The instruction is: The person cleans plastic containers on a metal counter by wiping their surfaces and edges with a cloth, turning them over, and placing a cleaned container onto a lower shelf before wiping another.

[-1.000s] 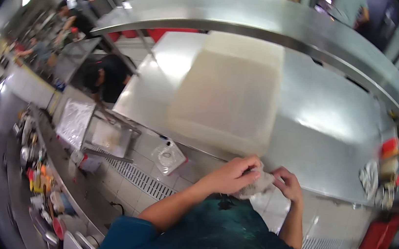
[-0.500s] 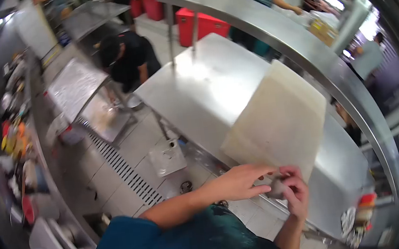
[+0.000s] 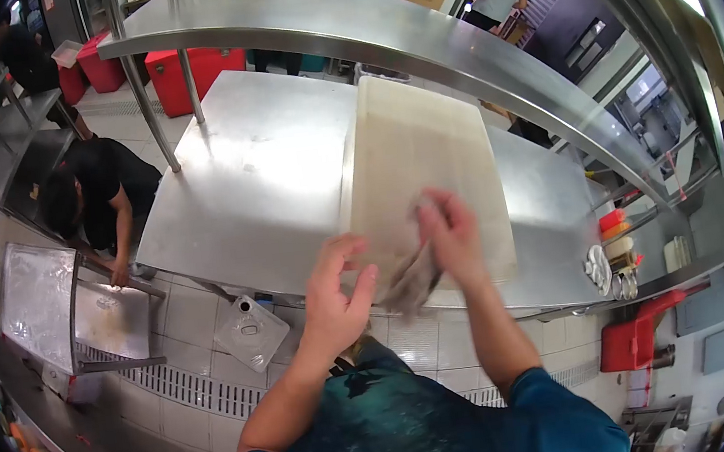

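Observation:
A grey cloth (image 3: 413, 283), smeared by motion, hangs from my right hand (image 3: 454, 238), whose fingers are closed on its upper end. To the left of the cloth, my left hand (image 3: 336, 296) is open, with thumb and fingers apart and nothing in it. Both hands are above the near end of a large cream cutting board (image 3: 423, 139). The board lies on a stainless steel table (image 3: 254, 176).
A steel shelf (image 3: 293, 12) on posts spans the table's far side. At the left, a person in black (image 3: 111, 179) bends beside a plastic-covered cart (image 3: 40, 298). A white jug (image 3: 250, 328) stands on the floor. Utensils (image 3: 622, 272) sit at the table's right end.
My view has swung right. The hands, close together before around the bunched cloth, have moved apart. The cloth now hangs loose from the right hand alone.

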Demonstrator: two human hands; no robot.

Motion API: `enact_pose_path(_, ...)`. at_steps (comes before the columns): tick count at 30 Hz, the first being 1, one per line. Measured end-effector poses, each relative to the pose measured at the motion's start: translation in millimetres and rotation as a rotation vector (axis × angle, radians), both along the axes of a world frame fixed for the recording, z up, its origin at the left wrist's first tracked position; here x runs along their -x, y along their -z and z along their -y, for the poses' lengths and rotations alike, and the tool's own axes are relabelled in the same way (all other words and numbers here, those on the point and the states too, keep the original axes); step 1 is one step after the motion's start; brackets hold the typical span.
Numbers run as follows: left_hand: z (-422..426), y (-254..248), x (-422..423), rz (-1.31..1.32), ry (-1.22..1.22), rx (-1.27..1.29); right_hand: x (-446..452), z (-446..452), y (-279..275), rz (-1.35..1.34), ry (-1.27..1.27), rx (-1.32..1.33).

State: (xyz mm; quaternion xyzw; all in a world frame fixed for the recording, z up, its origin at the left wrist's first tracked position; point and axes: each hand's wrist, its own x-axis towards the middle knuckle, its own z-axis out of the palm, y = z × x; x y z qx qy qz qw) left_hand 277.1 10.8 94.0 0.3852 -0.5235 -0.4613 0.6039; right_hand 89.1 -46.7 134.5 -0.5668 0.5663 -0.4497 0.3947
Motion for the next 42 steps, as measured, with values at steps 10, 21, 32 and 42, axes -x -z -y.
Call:
enact_pose_path(10, 52, 34, 30, 0.713, -0.135, 0.289, 98, 342, 24, -0.687, -0.082, -0.101)
enact_pose_path(21, 56, 44, 28, 0.726, -0.13, 0.241, 111, 456, 62, -1.197, 0.09, 0.199)
enact_pose_path(32, 56, 48, 28, 0.721, -0.16, 0.265, 80, 434, 67, -1.419, 0.03, 0.397)
enact_pose_path(42, 54, 47, 27, 0.724, -0.157, 0.261, 87, 438, 44, -1.291, -0.161, 0.174)
